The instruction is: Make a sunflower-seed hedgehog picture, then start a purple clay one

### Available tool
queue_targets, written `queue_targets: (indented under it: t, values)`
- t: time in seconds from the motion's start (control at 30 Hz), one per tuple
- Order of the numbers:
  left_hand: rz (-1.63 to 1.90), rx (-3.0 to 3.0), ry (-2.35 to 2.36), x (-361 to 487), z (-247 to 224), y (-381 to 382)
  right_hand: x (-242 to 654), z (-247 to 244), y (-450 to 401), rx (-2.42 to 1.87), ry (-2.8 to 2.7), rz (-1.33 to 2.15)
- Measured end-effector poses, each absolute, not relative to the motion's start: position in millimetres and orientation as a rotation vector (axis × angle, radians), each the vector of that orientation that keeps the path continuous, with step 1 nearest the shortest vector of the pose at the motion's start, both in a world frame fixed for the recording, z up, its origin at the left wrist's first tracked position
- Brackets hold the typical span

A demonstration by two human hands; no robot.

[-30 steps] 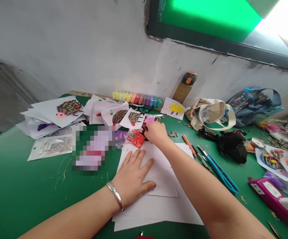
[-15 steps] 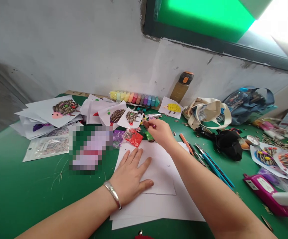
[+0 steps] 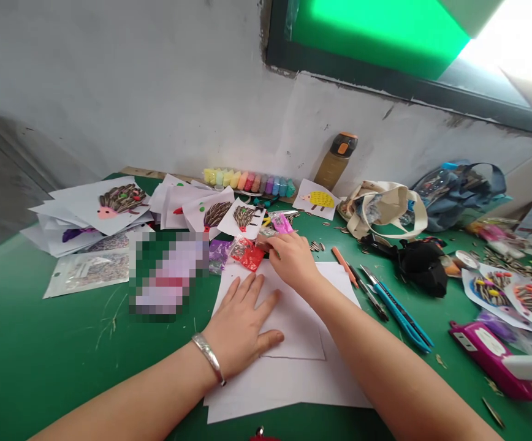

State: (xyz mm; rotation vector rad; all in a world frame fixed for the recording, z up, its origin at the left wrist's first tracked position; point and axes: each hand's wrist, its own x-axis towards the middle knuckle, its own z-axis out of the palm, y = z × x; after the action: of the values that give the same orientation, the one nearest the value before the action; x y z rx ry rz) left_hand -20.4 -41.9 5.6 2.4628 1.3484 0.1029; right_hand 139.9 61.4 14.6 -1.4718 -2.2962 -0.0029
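My left hand (image 3: 243,327) lies flat with fingers spread on a white sheet of paper (image 3: 296,334), pressing it onto larger white sheets (image 3: 288,392). A silver bangle (image 3: 208,358) circles that wrist. Beyond the paper's far edge, my right hand (image 3: 293,260) has its fingers bent around a small plastic packet (image 3: 266,233), mostly covered by the fingers. Close to it lie a red clay packet (image 3: 247,253), a purple packet (image 3: 219,254) and a pink packet (image 3: 282,223). Just behind is a hedgehog picture (image 3: 243,217) made with seeds.
Orange pen (image 3: 343,264), dark pens (image 3: 367,291) and blue tweezers (image 3: 404,318) lie right of the paper. A magenta glue gun (image 3: 491,355) rests farther right. Behind stand a bottle (image 3: 337,160), a canvas bag (image 3: 380,208) and a row of coloured clay (image 3: 250,182). Papers (image 3: 54,214) are piled left.
My right hand has moved slightly left and nearer, covering the green packet and uncovering the pink one. My left hand has stayed flat on the paper.
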Motion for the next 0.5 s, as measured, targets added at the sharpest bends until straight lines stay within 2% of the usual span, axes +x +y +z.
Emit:
queue_targets:
  t: [0.23, 0.5]
  values:
    - [0.100, 2.475, 1.342, -18.3, 10.4, -40.8, 111.0, 29.2, 52.1, -1.318, -2.421, -0.079]
    - [0.325, 2.506, 1.307, -20.6, 2.9, -43.0, 48.2, 32.8, 52.6, -1.004, -2.801, -0.100]
